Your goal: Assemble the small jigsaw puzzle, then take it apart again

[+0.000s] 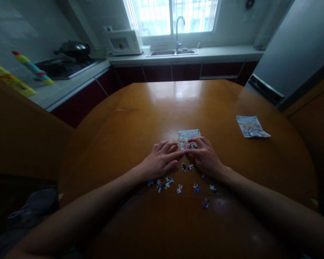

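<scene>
Roughly mid-frame, the puzzle lies on the counter, partly beneath the curled fingers of the right hand; the left hand, loosely spread, reaches its lower-left corner. Whether either pinches anything, I cannot tell.

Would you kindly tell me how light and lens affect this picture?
In the head view, the window is nearly blown out white; glare shines on the far part of the table, the near part falls dark; the wide lens seems to stretch the edges; prints on the loose puzzle pieces look soft.
</scene>
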Motion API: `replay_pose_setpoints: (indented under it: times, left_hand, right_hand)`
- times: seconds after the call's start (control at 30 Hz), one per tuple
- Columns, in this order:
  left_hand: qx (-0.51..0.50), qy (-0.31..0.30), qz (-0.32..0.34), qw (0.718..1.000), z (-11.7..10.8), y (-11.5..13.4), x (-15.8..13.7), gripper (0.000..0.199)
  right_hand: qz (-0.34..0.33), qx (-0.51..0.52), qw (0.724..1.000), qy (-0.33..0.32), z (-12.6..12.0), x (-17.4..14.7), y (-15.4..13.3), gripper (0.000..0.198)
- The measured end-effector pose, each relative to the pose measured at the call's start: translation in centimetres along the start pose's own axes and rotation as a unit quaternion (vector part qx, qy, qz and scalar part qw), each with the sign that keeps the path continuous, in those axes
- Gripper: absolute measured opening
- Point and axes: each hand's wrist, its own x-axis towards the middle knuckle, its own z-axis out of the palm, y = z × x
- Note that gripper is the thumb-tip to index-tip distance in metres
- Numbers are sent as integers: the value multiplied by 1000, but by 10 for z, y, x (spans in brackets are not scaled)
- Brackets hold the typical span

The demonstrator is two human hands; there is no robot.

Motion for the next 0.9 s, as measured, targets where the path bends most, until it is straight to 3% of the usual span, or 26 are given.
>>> replay_pose_setpoints:
  times: [0.27,0.5,0.9]
  left_hand:
    - [13,2,-7,1000,3,-2,-1,40]
    - [-9,4,-14,1000,0,-2,-1,43]
    - [-109,146,-109,977,-4,-32,-1,33]
  right_hand:
    - [1,-26,1000,-7,-1,1,-4,29]
    - [142,25,988,58,-2,4,7,42]
    - [239,162,956,52,-28,-7,14,48]
